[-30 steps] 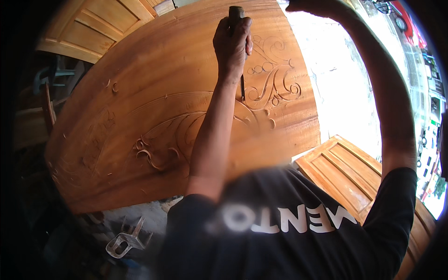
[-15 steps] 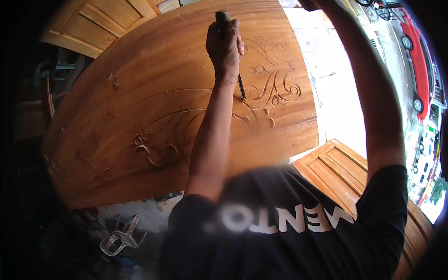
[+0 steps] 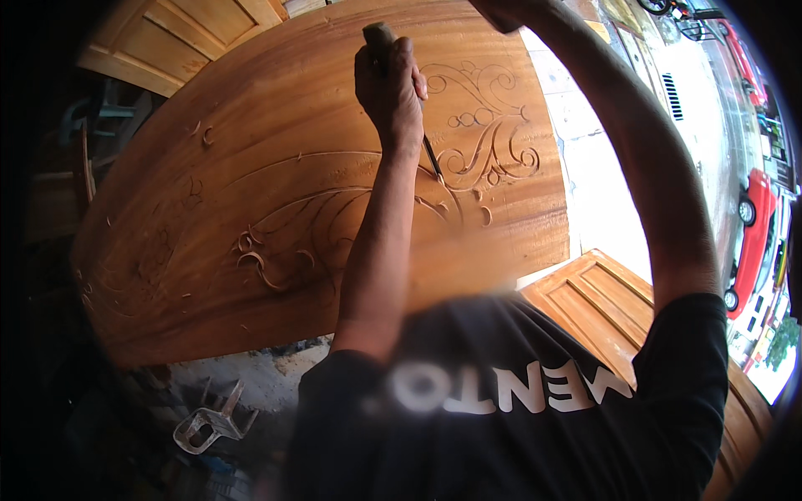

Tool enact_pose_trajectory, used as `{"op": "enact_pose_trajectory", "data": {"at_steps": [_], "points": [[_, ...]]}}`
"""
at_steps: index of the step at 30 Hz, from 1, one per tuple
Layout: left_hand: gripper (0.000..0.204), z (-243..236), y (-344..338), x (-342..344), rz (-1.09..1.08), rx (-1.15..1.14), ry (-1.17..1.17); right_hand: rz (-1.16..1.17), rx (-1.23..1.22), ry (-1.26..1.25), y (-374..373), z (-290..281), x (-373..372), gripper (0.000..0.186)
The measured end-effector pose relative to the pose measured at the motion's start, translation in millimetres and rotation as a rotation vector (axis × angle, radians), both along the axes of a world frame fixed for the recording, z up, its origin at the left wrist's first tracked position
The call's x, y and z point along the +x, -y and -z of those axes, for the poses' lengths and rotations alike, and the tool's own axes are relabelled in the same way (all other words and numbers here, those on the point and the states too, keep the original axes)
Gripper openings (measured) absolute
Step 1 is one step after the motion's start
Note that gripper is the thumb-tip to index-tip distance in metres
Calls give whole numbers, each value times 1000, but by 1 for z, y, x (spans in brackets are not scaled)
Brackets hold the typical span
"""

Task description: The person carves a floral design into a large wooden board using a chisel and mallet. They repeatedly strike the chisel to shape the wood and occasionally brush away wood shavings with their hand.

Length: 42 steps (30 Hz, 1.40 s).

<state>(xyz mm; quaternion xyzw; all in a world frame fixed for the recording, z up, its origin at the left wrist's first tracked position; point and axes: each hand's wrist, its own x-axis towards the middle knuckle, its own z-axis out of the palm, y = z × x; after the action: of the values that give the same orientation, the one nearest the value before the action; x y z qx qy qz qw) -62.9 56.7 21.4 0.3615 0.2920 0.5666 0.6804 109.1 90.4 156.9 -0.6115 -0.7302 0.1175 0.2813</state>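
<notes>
Nearest the lens, a black shirt [image 3: 518, 417] fills the lower edge, both arms rising from it. Down on the dusty floor, below the panel's near edge, lies a metal clamp [image 3: 213, 422], unused and well apart from the work. The big wooden panel [image 3: 251, 167] lies tilted before the person, broad face up, probably so the grain and the drawn lines face the eye. Near its lower left edge a leaf pattern [image 3: 267, 250] is already cut in relief, with loose chips [image 3: 200, 129] scattered toward the left edge. The left hand [image 3: 389, 92] is clenched around a chisel [image 3: 430, 159], fist wrapped on the handle, whose butt sticks out above the knuckles; that leaves the butt free for striking, I judge. The blade slants down and right, its tip touching the wood at the foot of the scroll carving [image 3: 489, 150], close to the panel's right edge. The right arm [image 3: 652, 184] is raised high over that edge; the right hand [image 3: 501, 10] is cut off by the frame, so its grip cannot be told. Beyond the panel, a panelled door [image 3: 601, 309] leans at the lower right, and another door [image 3: 167, 42] lies past the far left corner. Farthest off, bright pavement and a red vehicle [image 3: 752, 234].
</notes>
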Motion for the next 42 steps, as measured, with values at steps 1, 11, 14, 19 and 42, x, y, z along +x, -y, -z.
{"op": "enact_pose_trajectory", "data": {"at_steps": [1, 11, 14, 19, 42], "points": [[27, -2, 3, -2, -16, -2, 9, -276, -188, 264, 8, -4, 1, 80], [30, 0, 9, 1, -22, -41, 53, -304, -104, 447, 8, -13, -10, 80], [30, 6, 13, -9, -118, -76, 3, -253, -320, 504, 3, -33, -29, 80], [29, 10, 6, -4, -114, -133, 13, -161, -300, 405, -4, -3, -38, 78], [94, -29, 49, -201, 349, 140, -1609, 847, 264, -533, 337, 143, -76, 36]]}}
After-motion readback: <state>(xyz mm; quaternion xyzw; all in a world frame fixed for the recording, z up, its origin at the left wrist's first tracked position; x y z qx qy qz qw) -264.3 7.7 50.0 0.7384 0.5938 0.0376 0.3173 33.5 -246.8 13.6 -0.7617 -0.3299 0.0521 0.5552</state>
